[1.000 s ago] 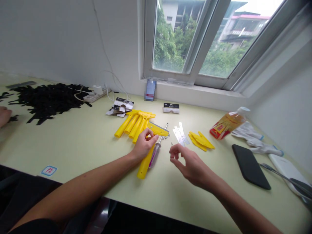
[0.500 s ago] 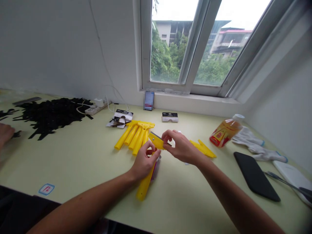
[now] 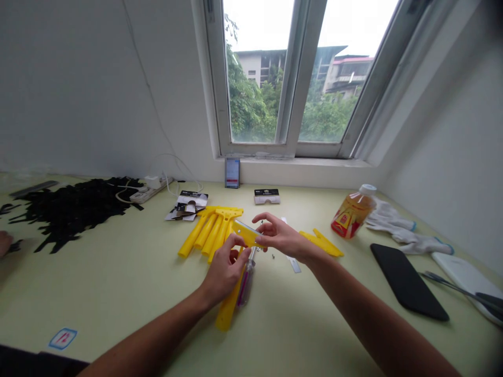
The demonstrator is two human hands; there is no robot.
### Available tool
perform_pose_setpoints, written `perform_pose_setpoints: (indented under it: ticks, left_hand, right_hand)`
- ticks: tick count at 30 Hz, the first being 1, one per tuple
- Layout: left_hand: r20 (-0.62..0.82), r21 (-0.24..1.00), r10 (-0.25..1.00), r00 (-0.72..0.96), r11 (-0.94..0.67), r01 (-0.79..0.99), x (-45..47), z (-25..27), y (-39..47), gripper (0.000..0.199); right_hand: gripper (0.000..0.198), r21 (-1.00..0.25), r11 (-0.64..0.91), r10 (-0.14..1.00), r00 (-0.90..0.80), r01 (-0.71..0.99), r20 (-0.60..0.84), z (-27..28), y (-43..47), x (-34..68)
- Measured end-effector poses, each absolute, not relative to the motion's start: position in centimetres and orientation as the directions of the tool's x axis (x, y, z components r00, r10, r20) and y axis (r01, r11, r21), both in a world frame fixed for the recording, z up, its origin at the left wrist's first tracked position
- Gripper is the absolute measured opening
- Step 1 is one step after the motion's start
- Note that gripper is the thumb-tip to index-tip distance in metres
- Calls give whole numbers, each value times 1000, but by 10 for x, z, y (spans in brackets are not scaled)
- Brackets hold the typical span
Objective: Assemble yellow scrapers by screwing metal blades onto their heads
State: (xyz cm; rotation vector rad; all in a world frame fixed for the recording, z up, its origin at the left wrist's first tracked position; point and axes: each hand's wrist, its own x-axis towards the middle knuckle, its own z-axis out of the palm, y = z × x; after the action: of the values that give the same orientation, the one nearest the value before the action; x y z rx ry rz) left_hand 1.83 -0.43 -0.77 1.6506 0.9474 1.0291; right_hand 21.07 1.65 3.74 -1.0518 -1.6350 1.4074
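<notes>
Between my two hands is a yellow scraper [image 3: 227, 315] with a wide head and a pale strip along its top edge. My left hand [image 3: 220, 271] is closed round it just below the head, and its handle slants down toward the table's front edge. The thumb and fingers of my right hand [image 3: 282, 238] pinch the right end of the head. A screwdriver [image 3: 245, 287] with a clear and purple handle lies beside the scraper handle. To the right are a tiny screw [image 3: 273, 256] and a flat metal strip [image 3: 294, 264], partly behind my right hand.
Several yellow scrapers [image 3: 200, 233] lie left of my hands, with yellow plastic pieces [image 3: 322, 243] to the right. Around are cardboard sleeves [image 3: 267, 197], a bottle [image 3: 352, 212], gloves [image 3: 412, 241], a black pad [image 3: 406, 280] and black strips [image 3: 74, 204]. Another person's hand [image 3: 4, 243] shows at far left.
The view has shifted, so the table sits a little lower. My right hand's fingers have spread somewhat on the scraper head. More of the screwdriver and the metal strip now shows.
</notes>
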Motion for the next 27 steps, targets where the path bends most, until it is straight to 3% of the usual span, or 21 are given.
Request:
perform_pose_setpoints:
  ticks: [2,4,6,8,11,15,20,27]
  left_hand:
    - [196,951,915,353,-265,161,16,-6,1,19]
    - [200,937,916,348,-283,206,13,-5,5,18]
    - [210,917,918,337,-304,259,10,-5,9,16]
    - [223,901,918,328,-323,291,8,-5,12,15]
    - [244,901,909,339,-341,267,5,-5,13,20]
    - [265,933,904,337,-328,147,5,-3,15,24]
    - [206,979,917,341,-192,-75,8,0,20,25]
    - [90,972,886,455,22,-235,8,0,20,26]
  right_hand:
    - [38,-983,84,931,-365,165,18,38,20,214]
    - [32,-922,115,957,-292,369,2,39,22,222]
    - [28,-792,122,972,-234,599,-27,42,20,230]
    - [23,-660,109,953,-267,743,-143,45,12,235]
    - [23,-491,213,862,-399,845,-313,49,-9,229]
    - [39,-272,376,876,-435,886,-207,49,-25,212]
    - [22,-251,294,929,-338,922,-154,46,-2,231]
    - [15,-242,325,910,-372,914,-183,21,9,236]
